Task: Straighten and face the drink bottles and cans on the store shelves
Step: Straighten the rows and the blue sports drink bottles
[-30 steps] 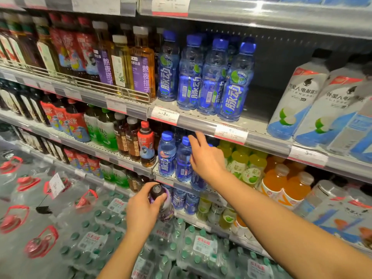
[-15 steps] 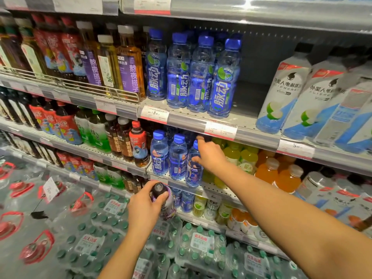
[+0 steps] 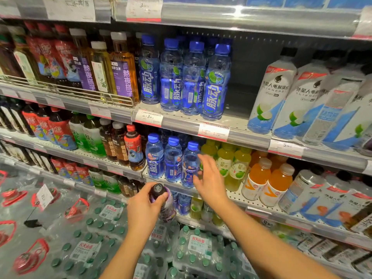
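Blue bottle (image 3: 190,165): full, rigid, slick film label; we'd turn it by shoulder. Right hand (image 3: 209,182) spread beside it, released. Left hand (image 3: 144,212) grasps dark-capped bottle (image 3: 163,200).

Bright, even store light from above. Strong white glare on the top shelf rail (image 3: 239,12) and on the plastic price strips (image 3: 249,135). Shelf backs behind the blue-capped bottles (image 3: 185,77) go dark, deep shadow there. Wide-angle bend: shelves curve and tilt twd the edges. White bottles at far right (image 3: 330,109) smeared, soft. Right hand (image 3: 209,178) slightly motion-blurred at fingertips. Shrink-wrapped water packs (image 3: 84,248) low down show patchy sheen. Centre fairly sharp.
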